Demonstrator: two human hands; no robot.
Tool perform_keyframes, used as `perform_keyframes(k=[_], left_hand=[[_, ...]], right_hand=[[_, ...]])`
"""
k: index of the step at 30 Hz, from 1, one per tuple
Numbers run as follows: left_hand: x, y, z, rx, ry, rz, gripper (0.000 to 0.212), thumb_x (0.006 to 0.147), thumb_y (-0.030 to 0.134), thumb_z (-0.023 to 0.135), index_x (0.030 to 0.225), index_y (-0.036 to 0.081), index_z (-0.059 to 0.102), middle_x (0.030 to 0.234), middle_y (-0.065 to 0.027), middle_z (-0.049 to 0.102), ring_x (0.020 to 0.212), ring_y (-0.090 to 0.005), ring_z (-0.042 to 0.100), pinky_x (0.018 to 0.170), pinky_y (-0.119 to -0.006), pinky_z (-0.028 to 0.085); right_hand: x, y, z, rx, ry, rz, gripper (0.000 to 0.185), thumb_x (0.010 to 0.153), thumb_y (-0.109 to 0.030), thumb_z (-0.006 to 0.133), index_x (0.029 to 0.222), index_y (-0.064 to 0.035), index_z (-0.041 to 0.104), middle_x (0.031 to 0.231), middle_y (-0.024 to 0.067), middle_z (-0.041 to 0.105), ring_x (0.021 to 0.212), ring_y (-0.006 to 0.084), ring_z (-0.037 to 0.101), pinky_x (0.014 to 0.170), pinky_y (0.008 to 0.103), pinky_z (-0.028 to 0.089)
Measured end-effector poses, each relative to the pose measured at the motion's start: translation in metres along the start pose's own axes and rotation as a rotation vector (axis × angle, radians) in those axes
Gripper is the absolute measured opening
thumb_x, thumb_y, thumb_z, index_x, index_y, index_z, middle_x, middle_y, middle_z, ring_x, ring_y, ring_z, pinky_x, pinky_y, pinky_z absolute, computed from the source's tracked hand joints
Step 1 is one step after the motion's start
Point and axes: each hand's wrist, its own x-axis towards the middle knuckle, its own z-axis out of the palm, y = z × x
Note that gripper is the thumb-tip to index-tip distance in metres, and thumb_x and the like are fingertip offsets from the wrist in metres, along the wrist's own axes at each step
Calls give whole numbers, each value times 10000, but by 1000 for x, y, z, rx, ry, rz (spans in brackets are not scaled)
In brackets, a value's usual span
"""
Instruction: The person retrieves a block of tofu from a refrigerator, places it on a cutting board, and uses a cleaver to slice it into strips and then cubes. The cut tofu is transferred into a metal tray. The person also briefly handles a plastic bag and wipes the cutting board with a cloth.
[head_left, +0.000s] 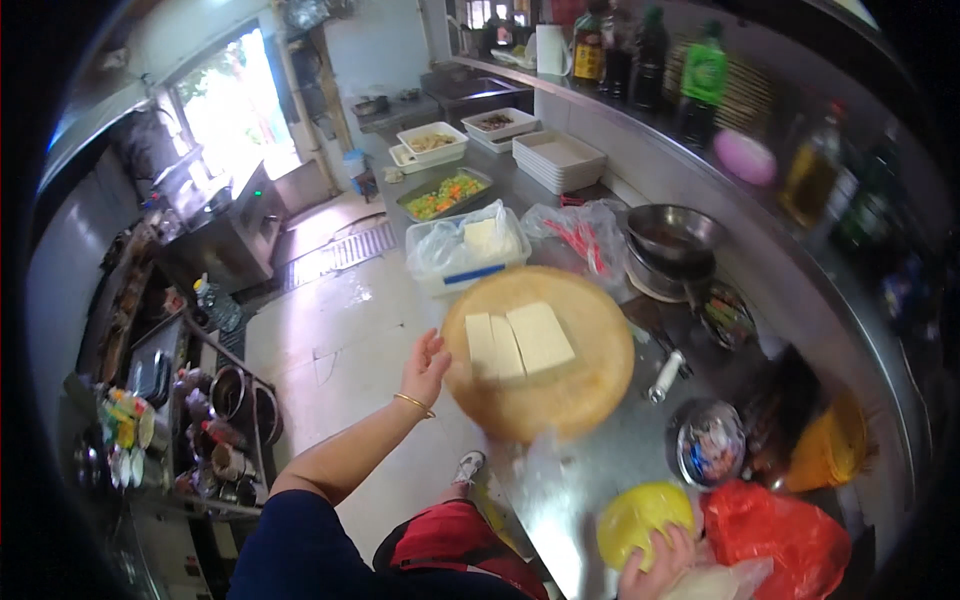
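A block of tofu (540, 337) lies on a round wooden chopping board (592, 394), with two slices (495, 346) cut off along its left side. My left hand (426, 369), with a bracelet at its wrist, is raised just left of the board, fingers apart and holding nothing. At the lower right, my right hand (664, 559) rests on a yellow plastic bag or bagged item (645, 517); whether its fingers grip it I cannot tell. Close beside that hand are a red plastic bag (776, 529) and a clear bag (724, 581).
Beyond the board stand a white tub with bagged tofu (469, 251), a tray of diced vegetables (444, 196) and stacked white trays (559, 161). Metal bowls (675, 229), a white-handled tool (666, 377) and a metal dish (706, 442) lie right. Bottles (701, 82) line the shelf above.
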Motion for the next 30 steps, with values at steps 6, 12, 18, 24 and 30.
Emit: perform_keyframes(k=[6,12,18,24,30], left_hand=[[47,-24,45,-285,-38,-112,671,975,25,540,1563,-7,218,1578,-202,331,1471,-291,317,1217,-395,244],[-8,-19,79,-226,-120,-232,825,938,96,564,1574,-83,71,1636,-280,120,1526,-352,161,1232,-434,145],[17,-41,148,-115,-111,-172,908,928,143,616,1597,-15,23,1660,-272,-78,1551,-392,-51,1239,-487,69],[85,-20,85,177,-458,20,1001,878,356,727,1593,-2,124,1646,-307,44,1536,-462,44,1236,-525,94],[259,-20,-71,1146,-430,309,1172,692,669,764,1585,106,252,1605,-250,273,1501,-464,215,1200,-647,117]], right_hand=[[193,-51,251,212,-350,260,605,848,-269,732,1364,-15,545,1425,252,509,1252,440,515,1060,512,415],[257,-56,331,92,-641,112,768,830,-427,741,1449,-55,480,1446,316,457,1247,473,503,1070,517,391],[296,-12,368,65,-521,87,689,813,-381,754,1404,-96,546,1391,271,532,1189,456,547,1030,516,420],[319,3,377,2,-525,142,672,806,-375,748,1380,-80,561,1418,264,507,1244,449,502,1070,550,370],[391,-62,422,140,-450,138,772,804,-355,768,1430,-11,472,1430,228,510,1280,433,478,1107,508,346]])
